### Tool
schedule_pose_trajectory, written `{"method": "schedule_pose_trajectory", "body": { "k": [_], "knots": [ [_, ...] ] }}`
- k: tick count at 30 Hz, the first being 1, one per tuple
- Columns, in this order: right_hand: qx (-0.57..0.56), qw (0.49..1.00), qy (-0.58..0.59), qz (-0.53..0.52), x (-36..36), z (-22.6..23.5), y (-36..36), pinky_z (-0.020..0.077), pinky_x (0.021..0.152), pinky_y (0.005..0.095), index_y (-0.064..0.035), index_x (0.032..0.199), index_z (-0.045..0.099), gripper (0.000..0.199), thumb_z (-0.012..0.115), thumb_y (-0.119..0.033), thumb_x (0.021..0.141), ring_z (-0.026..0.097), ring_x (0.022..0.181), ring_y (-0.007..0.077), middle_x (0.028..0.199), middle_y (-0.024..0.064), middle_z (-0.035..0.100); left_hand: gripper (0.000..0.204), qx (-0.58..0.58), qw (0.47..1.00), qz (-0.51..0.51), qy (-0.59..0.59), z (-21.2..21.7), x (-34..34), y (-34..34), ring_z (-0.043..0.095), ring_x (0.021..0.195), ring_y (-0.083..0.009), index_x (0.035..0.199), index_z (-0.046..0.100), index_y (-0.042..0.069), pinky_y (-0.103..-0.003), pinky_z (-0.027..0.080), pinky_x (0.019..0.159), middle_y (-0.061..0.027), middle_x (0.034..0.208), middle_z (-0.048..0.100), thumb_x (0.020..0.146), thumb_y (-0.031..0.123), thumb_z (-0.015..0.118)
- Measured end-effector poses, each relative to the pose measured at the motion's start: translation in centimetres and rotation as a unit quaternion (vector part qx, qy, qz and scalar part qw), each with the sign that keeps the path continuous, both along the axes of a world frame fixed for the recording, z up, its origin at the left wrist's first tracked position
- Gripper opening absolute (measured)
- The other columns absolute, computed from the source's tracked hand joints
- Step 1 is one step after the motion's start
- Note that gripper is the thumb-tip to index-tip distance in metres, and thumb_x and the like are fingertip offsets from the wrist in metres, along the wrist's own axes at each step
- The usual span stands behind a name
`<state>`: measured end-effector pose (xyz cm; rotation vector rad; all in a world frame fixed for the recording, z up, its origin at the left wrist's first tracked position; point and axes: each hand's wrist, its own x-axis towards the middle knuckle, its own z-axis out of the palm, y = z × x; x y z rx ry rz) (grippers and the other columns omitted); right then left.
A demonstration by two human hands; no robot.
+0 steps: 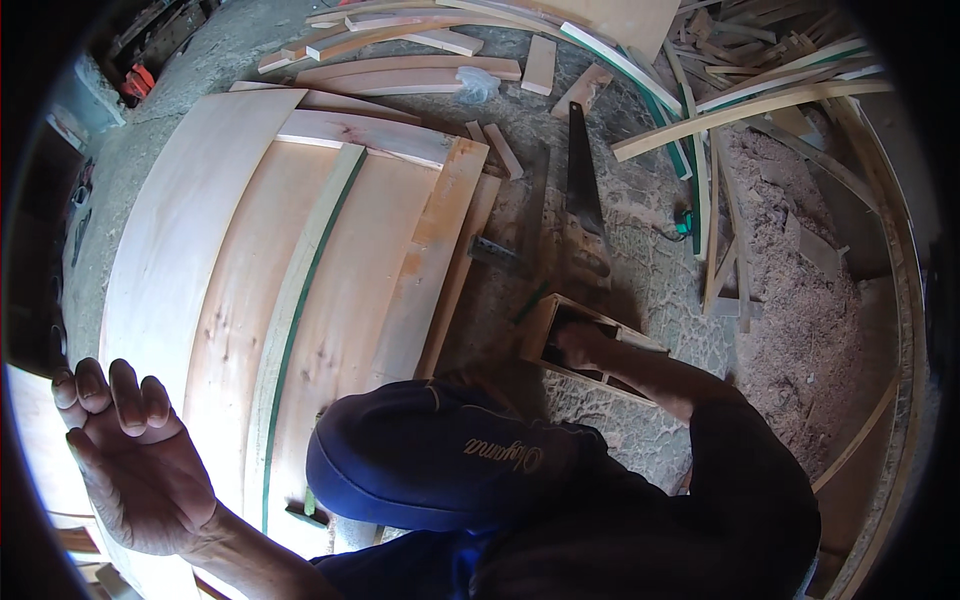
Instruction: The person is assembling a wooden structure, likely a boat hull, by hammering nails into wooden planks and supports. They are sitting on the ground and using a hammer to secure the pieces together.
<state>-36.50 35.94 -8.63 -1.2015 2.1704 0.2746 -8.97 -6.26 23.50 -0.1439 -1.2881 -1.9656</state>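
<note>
At the lower left my left hand (pixel 145 480) is raised, palm toward me, fingers loosely curled and apart, with nothing in it. Beside and beyond it lies a large pale wooden panel (pixel 225 350) with battens, one of them edged in green (pixel 300 265). My right hand does not show. Close in front, a co-worker in a dark blue cap (pixel 400 455) bends over. The co-worker's hand (pixel 578 345) reaches into a divided wooden box (pixel 630 388) on the floor; what its fingers touch is hidden. A hammer (pixel 306 513) with a green handle lies near the cap.
A handsaw (pixel 582 165) lies on the floor beyond the box. Loose boards (pixel 410 75) and a crumpled plastic bag (pixel 478 86) lie at the back. Long strips (pixel 750 115) cross at the right, beside a sawdust heap (pixel 790 300). The co-worker's body fills the lower right.
</note>
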Motion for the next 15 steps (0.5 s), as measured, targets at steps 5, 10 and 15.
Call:
{"method": "schedule_pose_trajectory", "body": {
  "k": [5,10,15],
  "knots": [
    [0.059,0.998,0.007,0.003,0.9,2.0,-1.2,0.0588,0.075,0.0475,-0.0055,0.087,0.074,0.018,0.059,-0.013,0.08,0.072,0.089,0.0361,0.093,0.0194,0.073,0.034,0.005,1.0,0.004,0.001,-0.3,0.2,-0.4,0.042,0.088,-0.0168,0.13,0.046,-0.001,-0.031,0.037,0.076,-0.0067,0.108,0.045,0.101,0.014,0.056],
    [0.019,0.999,0.027,0.043,0.3,0.2,-0.4,0.0588,0.075,0.0452,-0.0042,0.084,0.073,0.017,0.06,-0.014,0.078,0.072,0.088,0.0365,0.089,0.0211,0.072,0.036,0.006,1.0,0.006,0.012,-0.7,-0.1,-0.8,0.044,0.088,-0.0174,0.131,0.044,-0.002,-0.031,0.04,0.077,-0.0093,0.11,0.048,0.1,0.014,0.056],
    [-0.022,0.992,-0.004,-0.123,-0.4,2.2,0.3,0.0556,0.078,0.0465,-0.0026,0.092,0.07,0.017,0.061,-0.016,0.087,0.07,0.092,0.0372,0.093,0.0206,0.071,0.038,0.0,1.0,0.007,0.004,-1.2,-0.7,-0.5,0.046,0.089,-0.0178,0.132,0.044,-0.001,-0.032,0.042,0.079,-0.0106,0.112,0.05,0.099,0.014,0.057]
  ]
}}
